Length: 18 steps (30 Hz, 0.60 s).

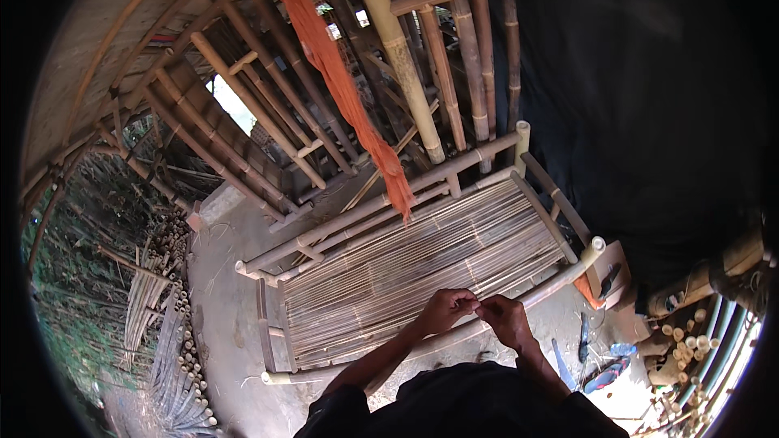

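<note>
Both hands meet above the front rail of a bamboo bench [430, 255] with a slatted seat. My left hand [445, 311] has its fingers drawn together in a pinch. My right hand [505, 319] is pinched too, its fingertips close against those of the left. Whatever lies between the fingertips, if anything, is too small to make out. The slats of the seat run lengthwise under the hands, and the round front rail [560, 284] passes below my right hand.
An orange cloth [345, 81] hangs down over the bench's back rail. Bamboo poles [406, 57] lean behind it. A dark sheet [641, 97] covers the right side. Tools [584, 337] and a sandal [607, 373] lie on the floor at right, near cut bamboo [690, 341].
</note>
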Each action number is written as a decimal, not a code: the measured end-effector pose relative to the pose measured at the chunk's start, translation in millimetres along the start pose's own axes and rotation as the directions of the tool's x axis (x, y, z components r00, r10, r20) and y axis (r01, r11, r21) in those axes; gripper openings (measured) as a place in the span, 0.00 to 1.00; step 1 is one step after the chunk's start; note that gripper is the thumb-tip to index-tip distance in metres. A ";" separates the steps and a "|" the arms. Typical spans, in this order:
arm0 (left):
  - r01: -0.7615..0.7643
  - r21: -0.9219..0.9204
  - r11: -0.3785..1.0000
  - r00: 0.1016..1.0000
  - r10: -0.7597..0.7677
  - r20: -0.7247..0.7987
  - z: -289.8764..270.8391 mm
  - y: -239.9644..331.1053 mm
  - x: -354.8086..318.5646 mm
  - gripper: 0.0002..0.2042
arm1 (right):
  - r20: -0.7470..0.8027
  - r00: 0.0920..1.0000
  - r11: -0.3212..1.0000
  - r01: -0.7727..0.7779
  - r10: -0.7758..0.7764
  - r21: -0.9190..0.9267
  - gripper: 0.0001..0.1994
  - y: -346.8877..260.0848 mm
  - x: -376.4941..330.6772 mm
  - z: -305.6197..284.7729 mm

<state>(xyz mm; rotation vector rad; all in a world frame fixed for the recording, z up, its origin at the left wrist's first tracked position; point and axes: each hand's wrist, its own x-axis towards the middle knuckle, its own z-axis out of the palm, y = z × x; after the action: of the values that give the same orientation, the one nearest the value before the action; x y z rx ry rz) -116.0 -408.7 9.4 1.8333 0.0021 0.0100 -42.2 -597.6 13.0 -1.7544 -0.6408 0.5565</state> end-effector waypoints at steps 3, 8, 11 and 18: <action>0.004 0.211 0.978 0.999 -0.014 0.043 -26.4 6.7 29.8 0.09 | -0.007 0.995 0.983 -0.094 0.096 0.158 0.04 23.1 9.6 -4.3; -0.038 0.487 0.873 0.905 0.237 -0.354 -151.2 28.1 110.5 0.24 | -0.010 0.997 0.985 -0.070 0.073 0.157 0.09 65.7 27.9 -13.7; 0.071 0.543 0.837 0.650 0.374 -0.661 -266.2 141.3 170.2 0.39 | -0.118 0.990 0.996 -0.081 0.077 -0.028 0.08 95.3 35.9 -26.6; -0.016 0.676 0.737 0.172 0.668 -0.724 -519.9 300.8 271.6 0.68 | -0.509 0.837 0.785 -0.448 0.200 -0.428 0.05 323.3 -41.8 -41.8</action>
<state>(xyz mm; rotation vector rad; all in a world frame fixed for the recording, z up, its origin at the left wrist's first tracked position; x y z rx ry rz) 150.3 17.1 436.3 2.0251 0.4863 1.7245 -0.4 -726.8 -286.4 -2.4588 -0.1506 0.1936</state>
